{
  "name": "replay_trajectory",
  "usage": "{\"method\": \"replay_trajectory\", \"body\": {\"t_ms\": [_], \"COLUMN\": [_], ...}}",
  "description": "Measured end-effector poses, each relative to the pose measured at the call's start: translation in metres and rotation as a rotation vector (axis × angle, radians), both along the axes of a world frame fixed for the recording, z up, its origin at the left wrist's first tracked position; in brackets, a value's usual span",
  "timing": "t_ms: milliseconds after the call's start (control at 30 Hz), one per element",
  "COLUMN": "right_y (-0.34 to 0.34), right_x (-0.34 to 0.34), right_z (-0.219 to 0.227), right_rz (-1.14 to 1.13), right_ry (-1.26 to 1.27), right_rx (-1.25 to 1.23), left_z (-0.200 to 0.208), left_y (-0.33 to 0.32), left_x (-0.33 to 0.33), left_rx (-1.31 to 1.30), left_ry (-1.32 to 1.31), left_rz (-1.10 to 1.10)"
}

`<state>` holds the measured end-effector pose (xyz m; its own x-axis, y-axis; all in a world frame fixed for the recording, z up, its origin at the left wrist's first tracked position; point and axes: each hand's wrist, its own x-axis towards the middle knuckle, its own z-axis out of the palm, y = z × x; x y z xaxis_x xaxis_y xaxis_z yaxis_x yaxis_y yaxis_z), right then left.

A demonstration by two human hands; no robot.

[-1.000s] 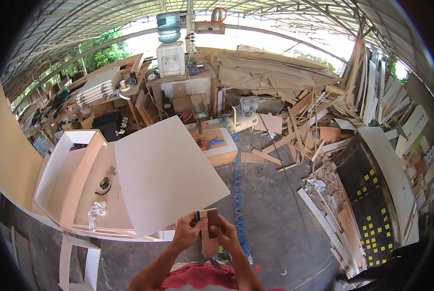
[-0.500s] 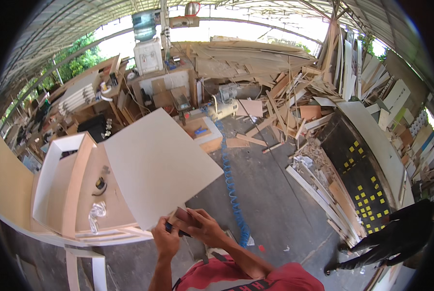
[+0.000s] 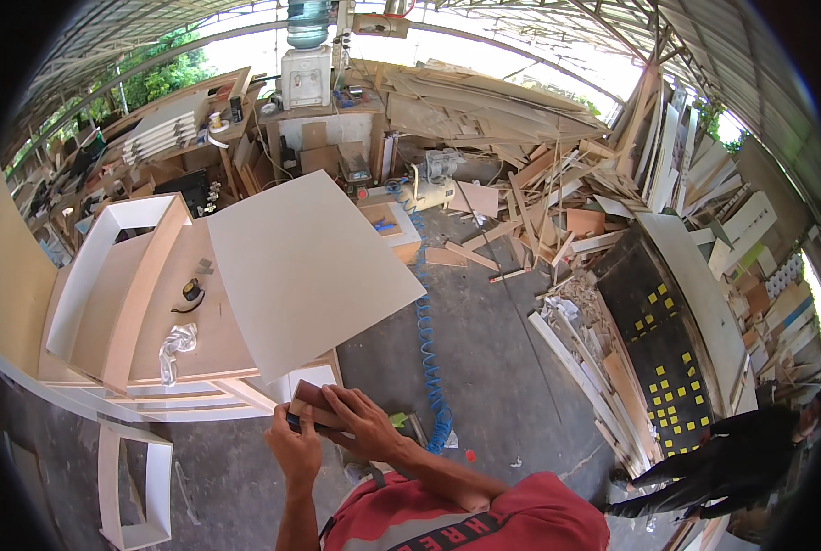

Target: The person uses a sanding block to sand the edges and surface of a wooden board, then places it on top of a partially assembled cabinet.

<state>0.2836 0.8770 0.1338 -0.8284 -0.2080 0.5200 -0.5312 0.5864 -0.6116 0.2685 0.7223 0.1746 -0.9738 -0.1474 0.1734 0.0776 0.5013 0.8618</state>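
Note:
Both hands meet in front of my body on a reddish-brown strip [image 3: 311, 396] that looks like sandpaper, with a paler brown face beside it. My left hand [image 3: 293, 450] grips it from below, thumb pointing up, and something dark blue shows under its fingers. From the other side my right hand [image 3: 364, 424] closes on it, fingers lying across the top. Just beyond the hands is the near corner of a large pale panel [image 3: 314, 275], which rests over a wooden frame piece [image 3: 146, 285]. A black-and-yellow tape measure [image 3: 191, 290] and a crumpled white wrap [image 3: 178, 342] lie left of the panel.
A blue coiled air hose [image 3: 429, 358] runs along the floor to an air compressor [image 3: 426, 193]. Scrap wood [image 3: 557, 193] is heaped at the back right. A person in dark clothes [image 3: 741, 455] stands at the right. A small white frame [image 3: 158, 487] stands on the floor at left.
My view has shifted, so the floor frame at lower left shows more fully. Both hands have turned the brown strip, and more of its flat face shows now. The person at right has shifted slightly.

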Motion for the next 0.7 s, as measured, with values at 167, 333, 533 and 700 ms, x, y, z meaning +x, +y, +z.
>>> {"method": "replay_trajectory", "body": {"t_ms": [167,333,533,700], "right_y": [-0.008,-0.005,-0.004,-0.005], "right_x": [0.009,0.016,0.015,0.016], "right_z": [0.000,0.000,0.001,0.010], "right_rz": [-0.021,-0.049,-0.056,-0.015], "right_ry": [0.046,0.070,0.071,0.122], "right_rx": [0.044,0.110,0.096,0.099], "left_z": [-0.019,-0.012,-0.010,0.008], "left_y": [-0.017,-0.019,-0.036,-0.046], "left_x": [0.000,0.005,-0.007,-0.009], "left_rx": [0.060,0.085,0.460,0.632], "left_ry": [-0.019,-0.029,-0.068,-0.229], "left_rz": [-0.037,-0.116,-0.414,-0.549]}}
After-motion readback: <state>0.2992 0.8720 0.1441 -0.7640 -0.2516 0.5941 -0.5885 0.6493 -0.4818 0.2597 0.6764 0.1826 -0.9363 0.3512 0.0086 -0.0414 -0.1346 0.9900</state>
